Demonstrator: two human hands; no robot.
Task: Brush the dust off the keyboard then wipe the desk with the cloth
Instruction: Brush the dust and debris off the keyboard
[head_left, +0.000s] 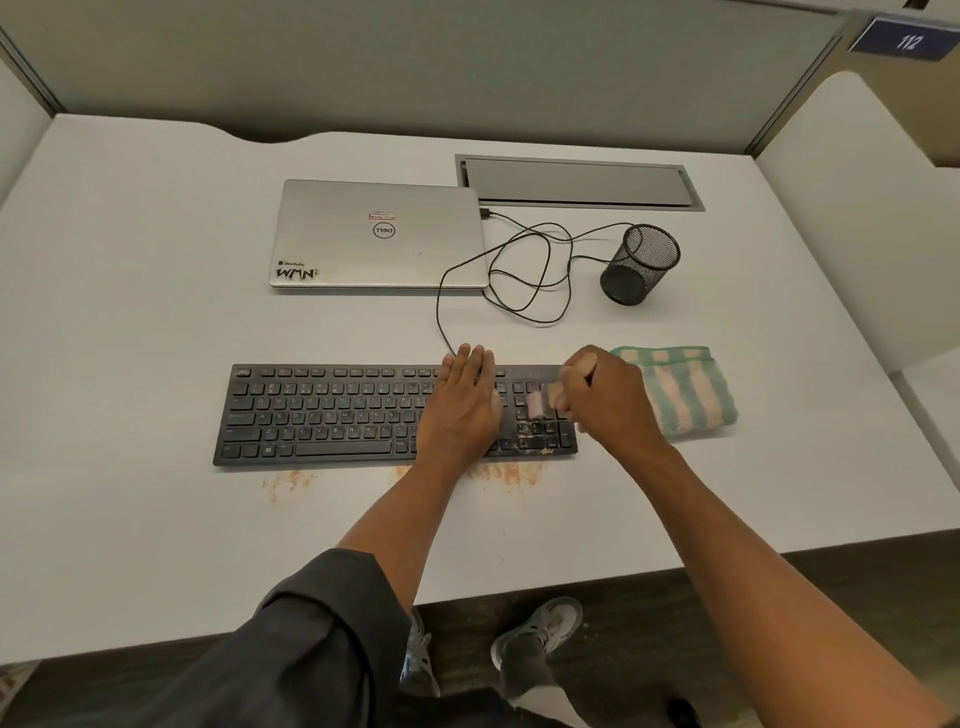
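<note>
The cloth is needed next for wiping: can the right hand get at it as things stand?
Probably yes: the cloth lies uncovered just beside the right hand, but that hand grips the brush and must free itself first.

Black keyboard (322, 413) on white desk (130, 322); orange dust (506, 474) near it; green-and-peach striped cloth (685, 389); silver laptop (376, 234); black mesh cup (641, 262).

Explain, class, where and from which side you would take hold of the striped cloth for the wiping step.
Probably grip the folded striped cloth at its near right corner, coming from above on the right. It lies flat on the desk just right of the keyboard, and the right hand, busy with the blurred brush, covers its left edge. The right side lies bare, so fingers can pinch the layers there.
</note>
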